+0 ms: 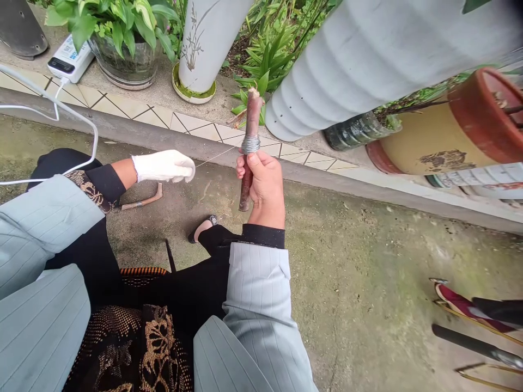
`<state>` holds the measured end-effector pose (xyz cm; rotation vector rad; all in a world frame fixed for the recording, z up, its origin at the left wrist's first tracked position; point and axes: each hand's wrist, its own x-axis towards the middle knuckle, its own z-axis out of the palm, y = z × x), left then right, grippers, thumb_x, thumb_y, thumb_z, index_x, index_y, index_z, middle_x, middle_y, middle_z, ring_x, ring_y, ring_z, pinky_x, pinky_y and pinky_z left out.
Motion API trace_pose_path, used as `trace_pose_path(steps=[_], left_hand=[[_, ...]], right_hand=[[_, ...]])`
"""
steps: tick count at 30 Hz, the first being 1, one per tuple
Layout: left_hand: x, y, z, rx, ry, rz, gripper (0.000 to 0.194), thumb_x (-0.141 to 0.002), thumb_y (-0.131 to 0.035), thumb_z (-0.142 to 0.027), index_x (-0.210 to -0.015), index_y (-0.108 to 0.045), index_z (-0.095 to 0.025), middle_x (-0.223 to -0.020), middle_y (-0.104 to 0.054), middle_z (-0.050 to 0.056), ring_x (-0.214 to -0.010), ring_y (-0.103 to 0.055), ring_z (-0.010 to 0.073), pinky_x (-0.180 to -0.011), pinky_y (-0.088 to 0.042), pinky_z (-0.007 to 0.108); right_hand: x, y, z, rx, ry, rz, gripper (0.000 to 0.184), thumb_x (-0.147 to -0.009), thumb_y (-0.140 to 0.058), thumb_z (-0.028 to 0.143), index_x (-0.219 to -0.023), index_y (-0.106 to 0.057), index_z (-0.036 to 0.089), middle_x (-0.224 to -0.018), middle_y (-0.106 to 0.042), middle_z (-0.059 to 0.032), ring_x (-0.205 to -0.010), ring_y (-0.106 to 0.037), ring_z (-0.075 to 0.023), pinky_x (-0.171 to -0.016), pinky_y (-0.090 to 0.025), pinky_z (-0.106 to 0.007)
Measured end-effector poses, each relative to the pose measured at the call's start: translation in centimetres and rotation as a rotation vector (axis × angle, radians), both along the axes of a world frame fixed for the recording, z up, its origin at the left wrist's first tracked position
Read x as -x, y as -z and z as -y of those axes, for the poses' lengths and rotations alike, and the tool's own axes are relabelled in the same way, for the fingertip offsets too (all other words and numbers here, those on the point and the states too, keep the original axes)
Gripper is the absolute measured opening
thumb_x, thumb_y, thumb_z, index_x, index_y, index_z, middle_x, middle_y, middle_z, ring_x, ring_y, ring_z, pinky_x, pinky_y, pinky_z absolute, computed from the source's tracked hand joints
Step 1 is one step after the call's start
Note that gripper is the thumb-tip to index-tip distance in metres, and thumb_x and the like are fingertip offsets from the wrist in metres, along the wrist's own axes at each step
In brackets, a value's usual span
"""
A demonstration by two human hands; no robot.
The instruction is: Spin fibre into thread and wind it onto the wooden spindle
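Note:
My right hand (265, 182), bare, is closed round a short brown stick (253, 111) held nearly upright, its broken pale end at the top. Thin grey wire (250, 144) is wound in several turns about the stick just above my thumb. A single strand runs from the coil leftward to my left hand (165, 166), which wears a white knitted glove. Its fingers are curled closed at the strand's end; the exact pinch is hidden. On the ground below the glove lies a bent piece of wood (143, 203).
Along the tiled ledge (151, 118) ahead stand a leafy potted plant (126, 60), a white vase-like pot (208, 43), a large ribbed white pot (347, 65) and a yellow-red pot (437, 130). A white power bank (70, 59) has a cable (96, 136) crossing left. Another person's foot (457, 299) shows at right.

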<state>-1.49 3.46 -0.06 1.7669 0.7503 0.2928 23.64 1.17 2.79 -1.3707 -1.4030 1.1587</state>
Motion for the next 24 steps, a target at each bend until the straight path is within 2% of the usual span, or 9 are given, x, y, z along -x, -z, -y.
trace_pose_path(steps=[4,8,10,12,15,17,19,20,24], left_hand=[[-0.3,-0.5,0.5,0.041,0.099,0.033,0.02,-0.084,-0.052,-0.03,-0.079,-0.066,-0.016,-0.068,-0.062,0.002,-0.052,-0.048,0.0089,-0.051,-0.034,0.022],[-0.3,-1.1,0.9,0.051,0.142,0.019,0.019,-0.082,-0.052,-0.028,-0.082,-0.067,-0.016,-0.068,-0.062,0.001,-0.054,-0.048,0.0089,-0.054,-0.035,0.022],[-0.2,-1.4,0.9,0.022,0.088,0.028,0.018,-0.081,-0.053,-0.027,-0.082,-0.067,-0.015,-0.067,-0.061,0.001,-0.055,-0.048,0.0089,-0.054,-0.035,0.022],[-0.1,-1.6,0.6,-0.024,0.003,0.026,0.017,-0.081,-0.053,-0.025,-0.08,-0.066,-0.014,-0.065,-0.059,0.001,-0.054,-0.047,0.0088,-0.054,-0.034,0.022],[0.2,-1.6,0.0,-0.092,-0.095,-0.008,0.016,-0.08,-0.053,-0.024,-0.077,-0.065,-0.014,-0.063,-0.058,0.001,-0.053,-0.046,0.0089,-0.054,-0.034,0.023],[0.3,-1.4,-0.3,-0.114,-0.133,-0.03,0.017,-0.081,-0.052,-0.025,-0.077,-0.065,-0.014,-0.063,-0.057,0.001,-0.054,-0.047,0.0097,-0.055,-0.035,0.024],[0.3,-1.2,-0.4,-0.107,-0.157,-0.041,0.018,-0.08,-0.052,-0.026,-0.077,-0.065,-0.014,-0.063,-0.057,0.002,-0.054,-0.047,0.0103,-0.055,-0.036,0.025],[0.2,-1.0,-0.3,-0.088,-0.16,-0.038,0.018,-0.081,-0.052,-0.026,-0.077,-0.065,-0.013,-0.064,-0.058,0.002,-0.054,-0.047,0.0103,-0.054,-0.036,0.025],[-0.1,-0.7,0.3,-0.025,-0.079,-0.028,0.02,-0.083,-0.051,-0.027,-0.08,-0.066,-0.015,-0.069,-0.062,0.003,-0.056,-0.05,0.0108,-0.055,-0.037,0.024]], right_hand=[[-0.4,1.8,-1.2,0.01,0.154,0.083,0.038,-0.081,-0.057,0.056,-0.081,-0.059,0.018,-0.065,-0.053,0.0015,-0.052,-0.047,-0.0085,-0.05,-0.039,-0.021],[0.1,3.5,-1.8,0.154,0.087,0.428,0.025,-0.082,-0.059,0.04,-0.078,-0.062,0.016,-0.062,-0.056,0.0004,-0.052,-0.047,-0.0093,-0.051,-0.036,-0.022],[0.8,3.7,-1.5,0.268,-0.084,0.65,0.018,-0.08,-0.061,0.032,-0.075,-0.063,0.015,-0.059,-0.056,0.0004,-0.053,-0.048,-0.01,-0.054,-0.036,-0.023],[1.8,3.5,-1.0,0.414,-0.385,0.725,0.014,-0.078,-0.063,0.028,-0.072,-0.064,0.015,-0.057,-0.056,0.001,-0.053,-0.048,-0.0098,-0.055,-0.036,-0.024],[2.9,2.6,0.0,0.574,-0.848,0.537,0.015,-0.074,-0.067,0.03,-0.07,-0.065,0.016,-0.059,-0.057,0.0023,-0.053,-0.049,-0.0086,-0.056,-0.038,-0.022],[3.0,1.6,0.6,0.576,-0.995,0.358,0.02,-0.071,-0.07,0.035,-0.072,-0.066,0.016,-0.06,-0.056,0.0032,-0.055,-0.049,-0.0084,-0.055,-0.039,-0.021],[2.5,0.5,0.9,0.48,-0.936,0.191,0.027,-0.069,-0.073,0.041,-0.075,-0.066,0.015,-0.062,-0.056,0.003,-0.056,-0.049,-0.0083,-0.055,-0.04,-0.021],[2.1,0.1,1.0,0.394,-0.818,0.12,0.03,-0.069,-0.073,0.044,-0.076,-0.066,0.015,-0.063,-0.056,0.0024,-0.056,-0.049,-0.0083,-0.054,-0.04,-0.021],[0.3,-0.5,0.4,0.03,-0.108,-0.031,0.035,-0.081,-0.061,0.052,-0.085,-0.063,0.017,-0.068,-0.057,0.0004,-0.057,-0.051,-0.0083,-0.052,-0.041,-0.02]])
